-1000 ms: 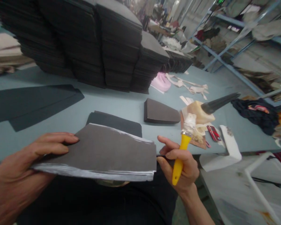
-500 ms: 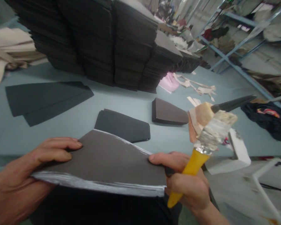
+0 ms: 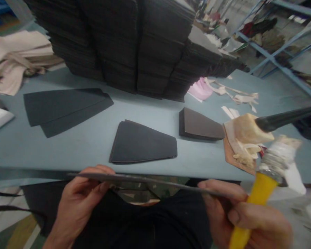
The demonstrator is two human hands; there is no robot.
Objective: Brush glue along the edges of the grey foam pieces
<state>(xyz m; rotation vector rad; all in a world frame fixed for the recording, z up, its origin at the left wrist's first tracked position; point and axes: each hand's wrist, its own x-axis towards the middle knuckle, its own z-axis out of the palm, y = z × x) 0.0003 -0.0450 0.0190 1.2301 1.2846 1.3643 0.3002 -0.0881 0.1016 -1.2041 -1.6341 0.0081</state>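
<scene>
Head view, over the worker's shoulder: the left hand [image 3: 85, 195] pinches one end of a thin dark-grey flat piece [image 3: 155, 182], so nearly edge-on that I can't fairly say whether it's one layer or several. It hangs between both hands above a dark-clothed lap [image 3: 155, 228], by the pale blue-green table [image 3: 77, 145]. The right hand [image 3: 261, 221] pinches the other end while gripping a yellow-handled brush [image 3: 264, 188] with whitish, caked bristles. Black tapered sheets [image 3: 145, 143] lie beyond, near a thick brown tapered stack [image 3: 200, 124].
</scene>
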